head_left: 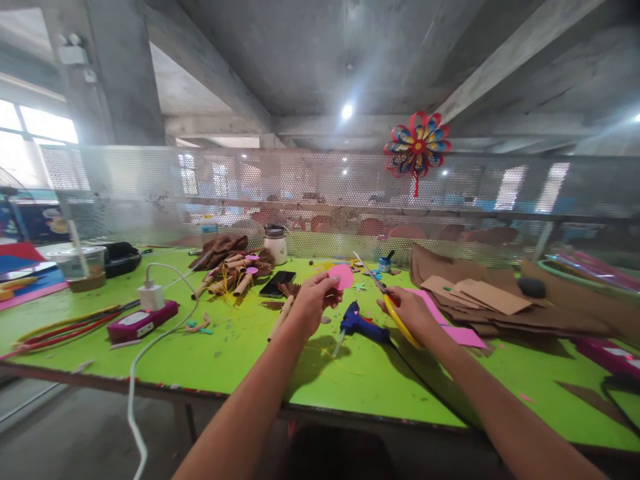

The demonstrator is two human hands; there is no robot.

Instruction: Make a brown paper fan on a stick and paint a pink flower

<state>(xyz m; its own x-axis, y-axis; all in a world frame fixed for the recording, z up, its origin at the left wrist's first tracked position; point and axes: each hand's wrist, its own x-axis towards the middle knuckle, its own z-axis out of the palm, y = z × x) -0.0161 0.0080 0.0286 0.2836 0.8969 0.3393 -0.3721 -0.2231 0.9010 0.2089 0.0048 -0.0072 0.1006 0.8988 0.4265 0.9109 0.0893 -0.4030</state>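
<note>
Left grip (pixel 313 301) pinches pink paper (pixel 343 277), seemingly rounded.

hot pink rounded paper piece (pixel 343 276), yellow-handled metal scissors (pixel 399 322), deep blue plastic glue gun (pixel 365 327), super loud lime-green flat tabletop (pixel 235 360)

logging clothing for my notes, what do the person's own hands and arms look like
The left hand and right hand are ungloved. The left forearm and right forearm are bare, with no sleeve, watch or bracelet visible. I can't tell about rings.
</note>
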